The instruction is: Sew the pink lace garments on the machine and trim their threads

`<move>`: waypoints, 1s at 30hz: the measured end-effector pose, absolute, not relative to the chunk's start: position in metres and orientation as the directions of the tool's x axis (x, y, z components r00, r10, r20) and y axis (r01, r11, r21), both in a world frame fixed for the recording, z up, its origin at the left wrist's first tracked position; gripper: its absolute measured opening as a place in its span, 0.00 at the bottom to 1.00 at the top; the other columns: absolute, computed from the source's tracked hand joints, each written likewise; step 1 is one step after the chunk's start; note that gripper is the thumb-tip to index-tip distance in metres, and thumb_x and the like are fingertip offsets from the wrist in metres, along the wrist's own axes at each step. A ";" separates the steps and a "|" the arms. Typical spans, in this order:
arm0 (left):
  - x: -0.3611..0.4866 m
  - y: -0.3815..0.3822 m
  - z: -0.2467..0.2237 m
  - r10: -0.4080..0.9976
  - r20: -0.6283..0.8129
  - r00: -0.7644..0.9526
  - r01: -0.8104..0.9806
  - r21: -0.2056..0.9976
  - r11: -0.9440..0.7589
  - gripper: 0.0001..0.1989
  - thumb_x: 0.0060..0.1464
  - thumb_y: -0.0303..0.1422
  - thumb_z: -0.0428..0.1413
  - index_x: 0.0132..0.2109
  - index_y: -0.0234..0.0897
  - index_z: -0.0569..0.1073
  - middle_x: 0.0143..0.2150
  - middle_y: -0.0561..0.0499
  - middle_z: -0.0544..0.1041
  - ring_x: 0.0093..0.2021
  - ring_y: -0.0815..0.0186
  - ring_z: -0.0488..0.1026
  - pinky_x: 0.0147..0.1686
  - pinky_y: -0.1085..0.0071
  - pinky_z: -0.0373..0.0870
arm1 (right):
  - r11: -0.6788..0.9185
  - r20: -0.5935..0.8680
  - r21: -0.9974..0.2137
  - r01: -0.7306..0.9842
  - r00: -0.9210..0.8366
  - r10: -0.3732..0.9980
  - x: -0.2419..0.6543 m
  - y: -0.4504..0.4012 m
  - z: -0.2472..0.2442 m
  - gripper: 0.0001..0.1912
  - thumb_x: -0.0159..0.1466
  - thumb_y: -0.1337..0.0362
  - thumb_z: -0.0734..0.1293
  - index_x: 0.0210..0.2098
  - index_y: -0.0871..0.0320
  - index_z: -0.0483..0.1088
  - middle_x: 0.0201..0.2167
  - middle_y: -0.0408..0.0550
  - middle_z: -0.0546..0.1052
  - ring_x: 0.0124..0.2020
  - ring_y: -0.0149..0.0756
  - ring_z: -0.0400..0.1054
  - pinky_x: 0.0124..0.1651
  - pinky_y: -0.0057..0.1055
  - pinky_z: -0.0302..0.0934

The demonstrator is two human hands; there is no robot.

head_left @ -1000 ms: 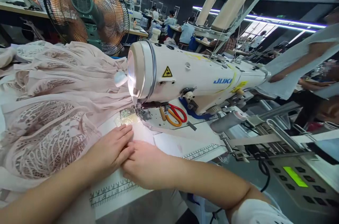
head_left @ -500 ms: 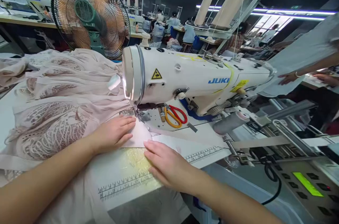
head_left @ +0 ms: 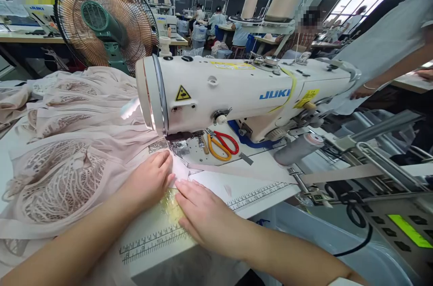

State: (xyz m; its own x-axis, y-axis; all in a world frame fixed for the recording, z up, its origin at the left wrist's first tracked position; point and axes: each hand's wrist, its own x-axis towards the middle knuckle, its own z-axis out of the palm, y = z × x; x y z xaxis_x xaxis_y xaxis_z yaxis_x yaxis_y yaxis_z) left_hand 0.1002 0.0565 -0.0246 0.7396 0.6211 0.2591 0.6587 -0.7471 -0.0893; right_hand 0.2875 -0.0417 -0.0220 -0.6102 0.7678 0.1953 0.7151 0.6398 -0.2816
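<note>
My left hand (head_left: 150, 180) is at the needle area of a white JUKI sewing machine (head_left: 216, 92), its bent fingers pressed together on the edge of a small pale pink fabric piece (head_left: 180, 169). Beside it, my right hand (head_left: 206, 216) lies with fingers stretched out on the near edge of the same piece. The fabric reaches up to the presser foot (head_left: 168, 141); the needle tip is too small to make out. From the right, a pale strip (head_left: 233, 169) runs across the table to the fabric.
Left of the machine lies a heap of pale pink lace garments (head_left: 67, 177). Scissors (head_left: 221, 145) with orange and red handles lie under the arm. A fan (head_left: 104, 20) stands behind. At right are a feeding device with a control panel (head_left: 399, 232) and a co-worker's arm (head_left: 399, 74).
My left fingers went from stretched out to bent and bunched. My right hand moved slightly left, closer to the left one. The whole view shifted a little.
</note>
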 end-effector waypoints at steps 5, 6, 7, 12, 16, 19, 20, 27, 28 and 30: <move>0.099 0.058 -0.019 0.639 0.186 0.747 0.653 -0.024 -0.757 0.23 0.62 0.34 0.45 0.55 0.21 0.69 0.57 0.30 0.70 0.58 0.47 0.67 0.54 0.53 0.68 | 0.632 0.199 -0.279 0.723 -0.601 0.774 0.286 -0.041 -0.021 0.21 0.66 0.61 0.61 0.53 0.70 0.67 0.60 0.62 0.67 0.61 0.49 0.59 0.64 0.44 0.55; 0.098 0.059 -0.018 0.643 0.170 0.747 0.653 -0.009 -0.757 0.22 0.61 0.34 0.45 0.55 0.21 0.69 0.58 0.30 0.69 0.58 0.47 0.66 0.55 0.53 0.68 | 0.632 0.200 -0.277 0.724 -0.599 0.775 0.285 -0.040 -0.021 0.21 0.66 0.61 0.62 0.53 0.70 0.68 0.59 0.61 0.67 0.61 0.49 0.60 0.64 0.44 0.55; 0.097 0.061 -0.018 0.647 0.155 0.747 0.654 0.002 -0.756 0.23 0.61 0.35 0.46 0.56 0.22 0.69 0.58 0.31 0.69 0.58 0.47 0.66 0.55 0.53 0.68 | 0.633 0.205 -0.273 0.724 -0.599 0.774 0.284 -0.040 -0.021 0.21 0.65 0.61 0.62 0.53 0.70 0.68 0.59 0.61 0.67 0.61 0.49 0.60 0.64 0.44 0.55; 0.089 0.077 -0.015 0.624 0.139 0.769 0.632 -0.010 -0.775 0.21 0.60 0.35 0.47 0.55 0.25 0.70 0.59 0.33 0.69 0.57 0.48 0.67 0.53 0.53 0.70 | 0.656 0.222 -0.219 0.723 -0.617 0.755 0.276 -0.030 -0.020 0.22 0.65 0.61 0.63 0.52 0.73 0.67 0.59 0.65 0.66 0.61 0.51 0.59 0.64 0.44 0.55; 0.086 0.077 -0.011 0.511 0.255 0.821 0.557 -0.164 -0.814 0.15 0.59 0.29 0.48 0.47 0.27 0.75 0.56 0.35 0.73 0.53 0.46 0.70 0.49 0.51 0.71 | 0.658 0.189 -0.208 0.724 -0.630 0.753 0.267 -0.018 -0.016 0.25 0.63 0.58 0.65 0.53 0.73 0.67 0.58 0.66 0.67 0.61 0.52 0.59 0.65 0.43 0.53; 0.089 0.062 -0.009 0.467 0.261 0.845 0.520 -0.192 -0.833 0.16 0.56 0.23 0.47 0.47 0.28 0.76 0.50 0.39 0.77 0.46 0.52 0.74 0.44 0.56 0.74 | 0.649 0.154 -0.218 0.729 -0.631 0.760 0.262 -0.013 -0.015 0.28 0.62 0.56 0.67 0.54 0.73 0.66 0.56 0.66 0.68 0.61 0.53 0.58 0.65 0.43 0.52; 0.091 0.055 -0.009 0.493 0.242 0.836 0.535 -0.159 -0.830 0.17 0.55 0.22 0.47 0.48 0.28 0.75 0.49 0.40 0.78 0.42 0.54 0.74 0.41 0.59 0.75 | 0.645 0.150 -0.220 0.731 -0.629 0.763 0.261 -0.012 -0.015 0.29 0.62 0.56 0.67 0.55 0.73 0.65 0.56 0.66 0.68 0.62 0.53 0.57 0.66 0.43 0.52; 0.096 0.040 -0.015 0.610 0.093 0.787 0.611 0.010 -0.791 0.26 0.50 0.20 0.48 0.56 0.30 0.70 0.54 0.44 0.75 0.44 0.57 0.73 0.44 0.62 0.73 | 0.665 0.227 -0.251 0.704 -0.625 0.747 0.265 -0.014 -0.024 0.27 0.62 0.57 0.67 0.53 0.73 0.66 0.54 0.65 0.69 0.59 0.52 0.60 0.65 0.43 0.52; 0.095 0.041 -0.015 0.612 0.074 0.787 0.613 0.013 -0.790 0.26 0.50 0.20 0.48 0.57 0.31 0.70 0.55 0.44 0.75 0.46 0.57 0.72 0.46 0.63 0.72 | 0.674 0.234 -0.257 0.692 -0.633 0.738 0.266 -0.013 -0.024 0.27 0.62 0.58 0.67 0.53 0.72 0.66 0.53 0.65 0.70 0.58 0.51 0.60 0.64 0.42 0.52; 0.093 0.045 -0.015 0.615 0.043 0.788 0.615 0.007 -0.788 0.25 0.51 0.20 0.48 0.57 0.33 0.70 0.56 0.46 0.73 0.47 0.57 0.72 0.47 0.63 0.71 | 0.689 0.229 -0.272 0.672 -0.651 0.724 0.269 -0.012 -0.024 0.24 0.62 0.59 0.66 0.51 0.71 0.67 0.51 0.63 0.71 0.57 0.50 0.61 0.64 0.41 0.53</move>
